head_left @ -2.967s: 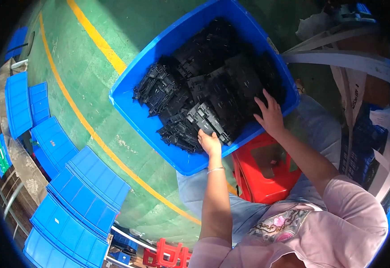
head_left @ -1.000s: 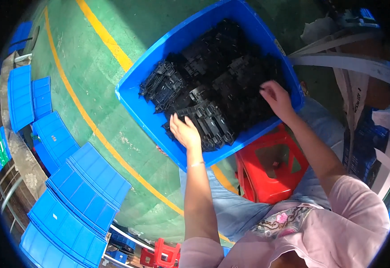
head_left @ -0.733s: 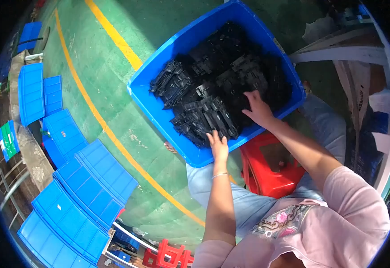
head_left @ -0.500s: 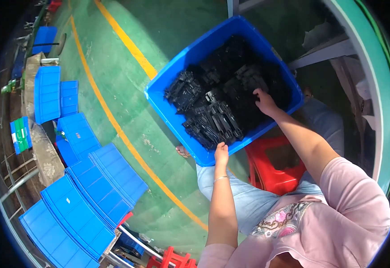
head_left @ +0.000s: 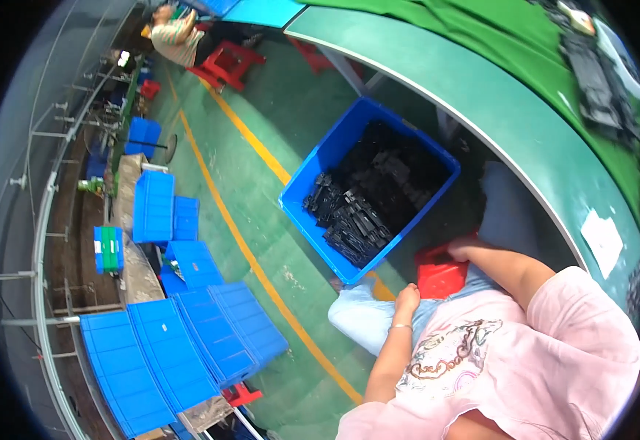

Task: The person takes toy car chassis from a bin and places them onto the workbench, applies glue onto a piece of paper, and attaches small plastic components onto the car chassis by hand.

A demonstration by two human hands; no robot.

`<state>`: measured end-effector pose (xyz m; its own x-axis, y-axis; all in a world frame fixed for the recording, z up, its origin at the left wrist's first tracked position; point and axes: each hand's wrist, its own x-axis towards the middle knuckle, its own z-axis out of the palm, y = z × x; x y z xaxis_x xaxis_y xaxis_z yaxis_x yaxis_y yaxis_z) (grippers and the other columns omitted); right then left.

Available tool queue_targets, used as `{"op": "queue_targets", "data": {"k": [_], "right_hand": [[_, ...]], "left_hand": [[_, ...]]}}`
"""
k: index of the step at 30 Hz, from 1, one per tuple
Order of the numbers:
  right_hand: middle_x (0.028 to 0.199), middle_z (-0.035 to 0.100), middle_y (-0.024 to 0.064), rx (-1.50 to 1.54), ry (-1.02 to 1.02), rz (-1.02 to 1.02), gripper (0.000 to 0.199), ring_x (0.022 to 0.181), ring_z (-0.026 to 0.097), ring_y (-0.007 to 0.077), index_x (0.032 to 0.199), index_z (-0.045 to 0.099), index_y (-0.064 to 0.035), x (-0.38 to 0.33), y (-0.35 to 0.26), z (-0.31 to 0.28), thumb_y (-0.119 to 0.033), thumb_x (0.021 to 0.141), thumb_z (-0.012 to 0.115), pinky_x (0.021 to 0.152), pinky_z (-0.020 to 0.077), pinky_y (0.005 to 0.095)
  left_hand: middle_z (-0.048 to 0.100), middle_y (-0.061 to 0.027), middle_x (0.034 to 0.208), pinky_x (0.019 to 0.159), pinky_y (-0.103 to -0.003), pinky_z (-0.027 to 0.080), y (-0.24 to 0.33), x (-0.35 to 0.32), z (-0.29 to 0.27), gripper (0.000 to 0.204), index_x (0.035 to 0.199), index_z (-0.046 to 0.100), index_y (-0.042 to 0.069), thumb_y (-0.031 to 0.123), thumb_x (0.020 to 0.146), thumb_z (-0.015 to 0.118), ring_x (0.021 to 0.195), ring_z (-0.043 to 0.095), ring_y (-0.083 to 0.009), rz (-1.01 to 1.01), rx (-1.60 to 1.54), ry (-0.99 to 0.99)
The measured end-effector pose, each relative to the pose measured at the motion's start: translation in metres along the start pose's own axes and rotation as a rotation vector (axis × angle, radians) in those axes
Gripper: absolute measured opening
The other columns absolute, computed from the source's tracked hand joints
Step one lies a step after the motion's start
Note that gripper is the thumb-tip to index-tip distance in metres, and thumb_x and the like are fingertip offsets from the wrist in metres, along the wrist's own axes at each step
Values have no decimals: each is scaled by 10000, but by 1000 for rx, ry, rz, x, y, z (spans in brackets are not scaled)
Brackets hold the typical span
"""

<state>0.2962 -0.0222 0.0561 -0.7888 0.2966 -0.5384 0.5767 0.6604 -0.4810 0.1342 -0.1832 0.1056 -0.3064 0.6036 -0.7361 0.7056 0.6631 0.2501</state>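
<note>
A blue plastic crate [head_left: 307,236], tilted in the view, stands on the floor in front of my knees. Several black plastic parts [head_left: 360,224] lie heaped and stacked inside it. Both hands are out of the crate. My right hand [head_left: 464,248] grips the upper edge of a red plastic stool [head_left: 441,277] between my legs. Close to the stool's left side, over my thigh, my left hand [head_left: 407,298] is closed with curled fingers; whether anything is in it is hidden.
A green-topped table [head_left: 481,110] curves along the right, with black parts [head_left: 600,92] and a white paper [head_left: 601,242] on it. Blue bins [head_left: 151,359] line the left. At the far left a person [head_left: 177,40] is near red stools [head_left: 230,64].
My right hand has come out of the crate and down to the stool. My left hand has left the crate's near rim. The view has swung toward the table, bringing its top into sight.
</note>
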Motion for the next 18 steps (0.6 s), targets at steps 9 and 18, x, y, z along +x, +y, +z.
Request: {"op": "queue_targets", "data": {"k": [9,18], "right_hand": [[706,558,151,489,509,-105,136,690,548,286,774,535,-29,-64,-36,-80,-103,660,548,617,435,339],[666,505,94,379,1486,9,86,617,518,249,751,507,-33,-286,-101,-125,-80,699,557,557,420,327]], "left_hand": [[532,-174,958,747,-372,419,70,-36,-36,284,873,594,43,151,716,384,906,521,-289,177,580,-179],[600,-98,681,509,-383,457,117,-11,-21,236,663,613,107,219,716,412,619,595,-254,799,954,-41]]}}
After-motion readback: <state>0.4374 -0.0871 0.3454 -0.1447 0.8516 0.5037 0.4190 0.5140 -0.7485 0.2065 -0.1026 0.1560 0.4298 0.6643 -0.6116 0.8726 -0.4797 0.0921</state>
